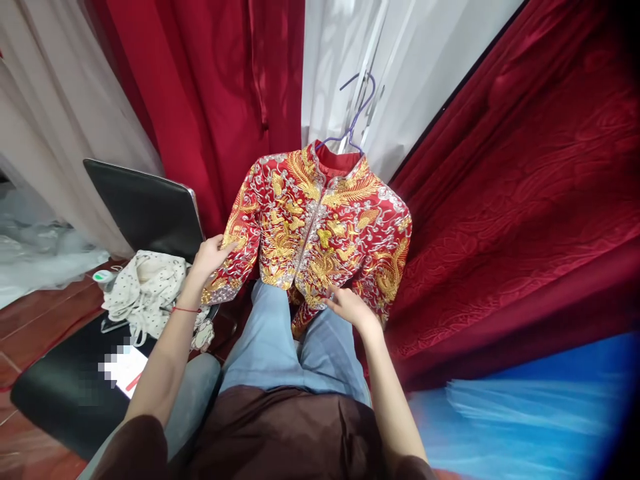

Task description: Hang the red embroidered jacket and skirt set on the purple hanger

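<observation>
A red jacket with gold and silver embroidery hangs in front of my knees on a purple hanger. It has a stand-up collar, and its front edges meet down the middle. On the left side of the view, my left hand grips the sleeve, thumb on top and the other fingers mostly hidden. My right hand is at the lower front hem, its fingers bent and pinching the edge of the cloth. The hanger's hook stands up before the white curtain; what bears its weight is unclear.
A black chair stands at my left, holding a white dotted cloth bag and a white card. Red curtains hang on both sides. Blue tulle lies at lower right, and clear plastic at far left.
</observation>
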`<move>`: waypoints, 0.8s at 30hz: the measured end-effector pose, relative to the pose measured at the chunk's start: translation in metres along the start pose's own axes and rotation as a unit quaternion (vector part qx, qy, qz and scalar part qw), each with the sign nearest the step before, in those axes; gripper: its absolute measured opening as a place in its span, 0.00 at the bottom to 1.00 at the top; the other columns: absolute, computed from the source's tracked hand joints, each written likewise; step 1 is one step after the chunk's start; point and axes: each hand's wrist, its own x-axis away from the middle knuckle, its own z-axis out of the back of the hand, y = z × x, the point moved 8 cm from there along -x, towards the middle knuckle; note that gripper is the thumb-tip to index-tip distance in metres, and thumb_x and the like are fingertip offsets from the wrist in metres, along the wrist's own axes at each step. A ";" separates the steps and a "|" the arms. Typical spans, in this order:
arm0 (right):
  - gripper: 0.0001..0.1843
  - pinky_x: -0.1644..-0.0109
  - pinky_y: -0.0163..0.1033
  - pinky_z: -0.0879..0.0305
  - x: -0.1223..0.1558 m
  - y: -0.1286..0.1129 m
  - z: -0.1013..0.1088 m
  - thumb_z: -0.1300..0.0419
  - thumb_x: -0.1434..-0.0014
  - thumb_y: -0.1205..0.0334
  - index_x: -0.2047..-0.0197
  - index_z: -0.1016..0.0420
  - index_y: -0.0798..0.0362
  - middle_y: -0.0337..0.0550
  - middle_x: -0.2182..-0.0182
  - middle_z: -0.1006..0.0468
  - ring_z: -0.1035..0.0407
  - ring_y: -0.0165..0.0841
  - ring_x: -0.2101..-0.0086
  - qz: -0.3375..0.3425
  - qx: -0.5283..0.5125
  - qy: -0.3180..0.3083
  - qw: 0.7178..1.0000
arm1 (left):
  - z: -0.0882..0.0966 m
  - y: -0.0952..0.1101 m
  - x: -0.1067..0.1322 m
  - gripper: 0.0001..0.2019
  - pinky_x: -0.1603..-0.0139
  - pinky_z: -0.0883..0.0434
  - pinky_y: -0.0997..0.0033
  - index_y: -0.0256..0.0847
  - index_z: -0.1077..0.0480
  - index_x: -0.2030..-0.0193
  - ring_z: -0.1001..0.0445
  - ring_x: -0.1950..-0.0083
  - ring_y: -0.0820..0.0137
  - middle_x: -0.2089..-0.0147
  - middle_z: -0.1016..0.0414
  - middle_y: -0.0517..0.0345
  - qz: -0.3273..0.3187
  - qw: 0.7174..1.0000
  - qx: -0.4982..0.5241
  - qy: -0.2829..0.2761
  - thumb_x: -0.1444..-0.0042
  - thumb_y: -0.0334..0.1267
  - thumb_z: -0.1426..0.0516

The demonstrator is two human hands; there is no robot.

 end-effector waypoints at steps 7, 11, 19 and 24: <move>0.08 0.60 0.34 0.40 -0.015 -0.013 0.015 0.45 0.33 0.57 0.58 0.29 0.52 0.46 0.60 0.21 0.26 0.34 0.62 0.048 -0.027 0.040 0.998 | -0.003 0.004 0.002 0.20 0.57 0.31 0.68 0.40 0.26 0.56 0.22 0.55 0.57 0.55 0.19 0.47 0.000 0.999 -0.049 0.023 0.45 0.55 0.45; 0.09 0.56 0.36 0.38 -0.025 -0.013 0.021 0.46 0.32 0.57 0.54 0.31 0.53 0.50 0.53 0.24 0.27 0.36 0.56 0.027 -0.015 0.075 0.997 | -0.008 0.002 0.004 0.20 0.58 0.31 0.68 0.41 0.28 0.57 0.22 0.55 0.57 0.56 0.19 0.48 -0.007 0.998 -0.051 0.023 0.44 0.55 0.46; 0.15 0.52 0.40 0.34 -0.053 -0.044 0.039 0.49 0.32 0.56 0.46 0.34 0.52 0.51 0.50 0.26 0.27 0.38 0.56 0.071 -0.088 0.179 0.977 | -0.020 0.009 0.005 0.18 0.60 0.31 0.69 0.43 0.30 0.59 0.22 0.59 0.60 0.60 0.19 0.51 -0.030 0.999 -0.036 0.011 0.41 0.56 0.48; 0.16 0.55 0.39 0.32 -0.065 -0.060 0.081 0.49 0.32 0.53 0.47 0.31 0.51 0.48 0.55 0.22 0.26 0.35 0.62 0.085 -0.161 0.280 0.942 | -0.031 0.013 0.010 0.19 0.56 0.29 0.64 0.43 0.32 0.54 0.22 0.57 0.57 0.58 0.21 0.49 -0.017 1.000 -0.012 -0.002 0.38 0.56 0.50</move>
